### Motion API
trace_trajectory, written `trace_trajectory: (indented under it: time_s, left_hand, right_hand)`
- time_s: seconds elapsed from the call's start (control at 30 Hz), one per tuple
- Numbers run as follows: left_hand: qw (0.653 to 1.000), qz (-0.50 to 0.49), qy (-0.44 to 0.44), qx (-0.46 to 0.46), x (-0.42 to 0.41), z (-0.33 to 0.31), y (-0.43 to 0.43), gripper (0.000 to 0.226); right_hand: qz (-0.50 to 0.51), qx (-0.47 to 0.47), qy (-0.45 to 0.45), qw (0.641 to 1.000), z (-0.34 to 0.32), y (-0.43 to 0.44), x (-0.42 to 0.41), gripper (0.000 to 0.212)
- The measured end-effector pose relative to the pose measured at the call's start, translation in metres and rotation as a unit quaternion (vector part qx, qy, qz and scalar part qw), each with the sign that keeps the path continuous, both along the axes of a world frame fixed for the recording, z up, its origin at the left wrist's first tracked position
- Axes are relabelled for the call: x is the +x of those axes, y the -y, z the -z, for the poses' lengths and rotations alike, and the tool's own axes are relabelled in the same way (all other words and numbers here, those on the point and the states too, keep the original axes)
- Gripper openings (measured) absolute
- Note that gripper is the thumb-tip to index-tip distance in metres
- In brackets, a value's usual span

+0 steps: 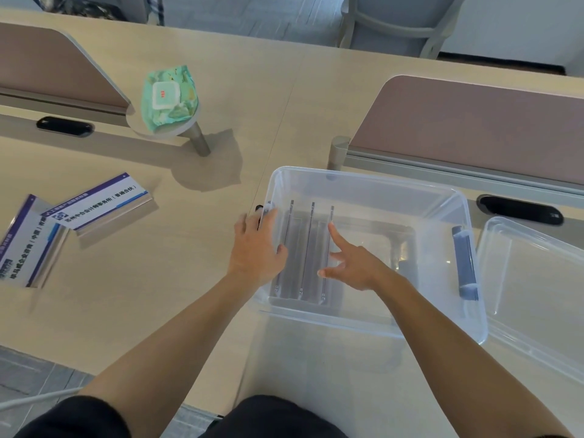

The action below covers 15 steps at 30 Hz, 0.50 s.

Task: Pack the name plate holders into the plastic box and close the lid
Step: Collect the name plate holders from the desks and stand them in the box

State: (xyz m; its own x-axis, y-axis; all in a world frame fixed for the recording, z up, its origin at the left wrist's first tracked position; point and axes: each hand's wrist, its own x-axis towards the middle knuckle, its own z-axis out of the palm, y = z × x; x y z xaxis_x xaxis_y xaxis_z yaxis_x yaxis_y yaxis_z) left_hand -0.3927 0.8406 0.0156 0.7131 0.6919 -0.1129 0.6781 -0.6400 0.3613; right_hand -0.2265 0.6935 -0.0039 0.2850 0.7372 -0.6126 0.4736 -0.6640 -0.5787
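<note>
A clear plastic box (363,178) stands open on the desk. Three name plate holders (308,251) stand on edge side by side in its left half. My left hand (257,248) rests on the box's left rim, fingers spread, holding nothing. Inside the box is my right hand (354,263), fingers apart, its index finger touching the top edge of the rightmost holder. Two more name plate holders with purple-and-white cards lie on the desk at the left, one (104,203) overlapping the other (28,245). The clear lid (537,279) lies to the right of the box.
A pack of wet wipes (169,98) sits on a small round stand at the back left. Pink desk dividers rise at the back left (47,64) and back right (474,121). Black cable grommets (520,208) sit in the desk. A chair (395,23) stands beyond.
</note>
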Motion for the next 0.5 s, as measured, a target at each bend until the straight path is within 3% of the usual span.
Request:
trace_trajectory:
  time_s: [0.07, 0.13, 0.27, 0.37, 0.5]
  left_hand:
    - [0.984, 0.099, -0.036, 0.143, 0.001, 0.005, 0.002, 0.062]
    - [0.96, 0.203, -0.023, 0.194, 0.001, 0.01, 0.002, 0.059]
    - [0.895, 0.371, -0.121, 0.215, 0.007, 0.006, -0.005, 0.058]
    - [0.866, 0.407, -0.198, 0.21, 0.016, 0.003, -0.003, 0.061]
    - [0.86, 0.414, -0.225, 0.194, 0.022, 0.003, -0.001, 0.049]
  right_hand:
    - [0.005, 0.001, -0.001, 1.0, 0.0, 0.0, 0.0, 0.105]
    - [0.011, 0.004, -0.005, 1.0, 0.001, 0.001, -0.002, 0.103]
    - [0.043, 0.025, 0.007, 0.999, 0.006, 0.001, -0.005, 0.09]
    - [0.058, 0.034, 0.013, 0.998, 0.01, 0.001, -0.006, 0.084]
    - [0.056, 0.03, 0.018, 0.998, 0.011, 0.002, -0.005, 0.083]
